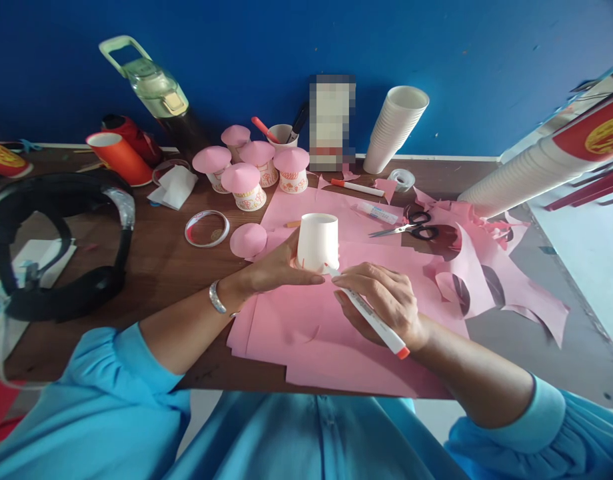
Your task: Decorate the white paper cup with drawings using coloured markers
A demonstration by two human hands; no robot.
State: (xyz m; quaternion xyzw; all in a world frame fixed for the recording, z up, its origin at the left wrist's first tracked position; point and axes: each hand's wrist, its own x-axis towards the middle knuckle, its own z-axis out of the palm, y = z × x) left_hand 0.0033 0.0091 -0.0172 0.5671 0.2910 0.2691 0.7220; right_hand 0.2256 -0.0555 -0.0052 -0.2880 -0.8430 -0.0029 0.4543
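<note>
A white paper cup (318, 241) stands upside down in my left hand (286, 263), whose thumb lies along its lower front. My right hand (381, 300) grips a white marker (374, 321) with an orange-red end cap. The marker's tip meets the cup near its lower rim, where a few small red strokes show. Below both hands lie sheets of pink paper (306, 333). Beyond the cup stand several small decorated cups (250, 199) wearing pink paper cones (240, 177). A loose pink cone (248, 240) rests to the left of my left hand.
Scissors (411, 227), a glue tube (377, 213) and another marker (357, 187) lie on the pink paper. Cut paper scraps (476, 267) spread at right. Tall cup stacks (396, 127) and a bottle (159, 90) stand behind. A tape roll (206, 229) and black headgear (61, 293) sit left.
</note>
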